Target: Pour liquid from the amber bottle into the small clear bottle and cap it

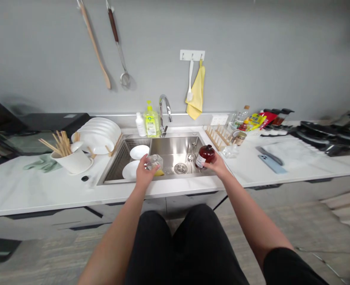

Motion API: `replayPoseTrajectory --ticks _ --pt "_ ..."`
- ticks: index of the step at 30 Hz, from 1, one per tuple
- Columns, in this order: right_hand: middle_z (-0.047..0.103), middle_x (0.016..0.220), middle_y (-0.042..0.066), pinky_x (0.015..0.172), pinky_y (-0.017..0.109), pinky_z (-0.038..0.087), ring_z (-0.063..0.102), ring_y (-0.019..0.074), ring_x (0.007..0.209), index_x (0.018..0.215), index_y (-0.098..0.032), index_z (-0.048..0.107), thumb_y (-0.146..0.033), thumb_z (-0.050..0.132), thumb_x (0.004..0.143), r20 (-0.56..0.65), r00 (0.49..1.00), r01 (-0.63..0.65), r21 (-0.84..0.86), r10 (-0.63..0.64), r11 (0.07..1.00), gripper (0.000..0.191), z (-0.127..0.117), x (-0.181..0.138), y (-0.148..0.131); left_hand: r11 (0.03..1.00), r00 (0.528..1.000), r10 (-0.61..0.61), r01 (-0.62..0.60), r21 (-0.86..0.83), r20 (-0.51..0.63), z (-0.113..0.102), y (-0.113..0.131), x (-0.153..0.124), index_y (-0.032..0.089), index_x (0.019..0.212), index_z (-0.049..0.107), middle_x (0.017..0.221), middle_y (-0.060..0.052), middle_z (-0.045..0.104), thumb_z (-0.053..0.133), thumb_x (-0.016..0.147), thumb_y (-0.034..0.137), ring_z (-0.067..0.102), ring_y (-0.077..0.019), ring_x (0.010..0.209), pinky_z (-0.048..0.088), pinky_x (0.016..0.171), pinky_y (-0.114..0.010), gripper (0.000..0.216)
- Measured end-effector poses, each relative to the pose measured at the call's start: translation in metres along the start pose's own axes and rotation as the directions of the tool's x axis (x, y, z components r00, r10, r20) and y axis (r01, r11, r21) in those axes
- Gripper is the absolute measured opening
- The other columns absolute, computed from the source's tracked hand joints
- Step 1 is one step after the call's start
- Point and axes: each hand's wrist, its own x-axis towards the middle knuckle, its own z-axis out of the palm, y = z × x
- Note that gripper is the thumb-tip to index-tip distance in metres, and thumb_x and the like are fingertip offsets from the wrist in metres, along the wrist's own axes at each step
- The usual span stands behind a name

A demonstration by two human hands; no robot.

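My left hand (144,172) is closed around a clear glass (154,161) over the steel sink (175,147), with a yellow sponge (159,172) just under it. My right hand (217,165) grips a dark red jar (205,155) with a white label at the sink's right edge. Two white plates (139,152) lie in the sink's left part. The drain (180,168) sits between my hands, and the faucet (164,114) rises behind.
Stacked white plates (99,132) and a white cup of chopsticks (70,158) stand left of the sink. Soap bottles (151,122) sit by the faucet. A wooden rack (218,136), a small jar (239,137), condiments (253,120), a phone (272,164) and a stove (329,138) lie right.
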Motion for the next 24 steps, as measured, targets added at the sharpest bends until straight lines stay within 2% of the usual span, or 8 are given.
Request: replayPoseTrajectory --ticks 6,11,15,19,24 --pt "0.085 0.128 0.015 0.112 0.063 0.063 0.082 0.0412 0.116 0.135 -0.024 0.070 -0.050 0.107 0.055 -0.191 0.979 -0.090 -0.086 0.073 0.992 0.092 -0.083 -0.044 0.010 1.000 0.998 -0.001 0.000 0.009 0.058 0.001 0.001 -0.001 0.026 0.158 0.061 0.140 -0.013 0.078 0.095 0.076 0.049 0.078 -0.0336 0.121 0.061 0.112 -0.053 0.092" --pt "0.087 0.122 0.013 0.113 0.067 0.061 0.083 0.0422 0.116 0.128 -0.024 0.073 -0.045 0.104 0.050 -0.374 0.924 -0.147 -0.156 0.080 0.977 0.086 -0.124 -0.055 0.034 1.000 0.997 -0.001 0.000 0.012 0.078 0.002 -0.003 0.001 0.026 0.157 0.060 0.139 -0.014 0.078 0.095 0.076 0.049 0.078 -0.0351 0.123 0.065 0.102 -0.049 0.091" --pt "0.087 0.122 0.014 0.111 0.068 0.062 0.082 0.0427 0.116 0.126 -0.025 0.074 -0.047 0.102 0.051 -0.415 0.905 -0.154 -0.125 0.090 0.980 0.084 -0.133 -0.054 0.046 1.000 0.997 0.003 -0.004 0.004 0.081 0.002 -0.001 0.000 0.026 0.154 0.062 0.137 -0.014 0.079 0.095 0.076 0.047 0.078 -0.0351 0.125 0.065 0.103 -0.050 0.087" --pt "0.085 0.128 0.017 0.113 0.065 0.061 0.081 0.0412 0.116 0.131 -0.022 0.072 -0.050 0.103 0.052 -0.410 0.909 -0.127 -0.101 0.075 0.987 0.089 -0.129 -0.048 0.053 1.000 0.997 0.012 -0.014 0.023 0.072 0.002 0.000 0.000 0.025 0.152 0.063 0.134 -0.014 0.080 0.095 0.077 0.046 0.078 -0.0352 0.124 0.064 0.107 -0.052 0.085" --pt "0.084 0.134 0.016 0.119 0.063 0.057 0.079 0.0382 0.122 0.137 -0.023 0.070 -0.050 0.103 0.056 -0.365 0.928 -0.115 -0.086 0.076 0.990 0.092 -0.120 -0.035 0.062 0.999 0.997 0.031 -0.032 0.018 0.071 0.002 -0.002 0.000 0.025 0.151 0.065 0.131 -0.014 0.080 0.095 0.076 0.048 0.078 -0.0363 0.123 0.065 0.105 -0.054 0.084"
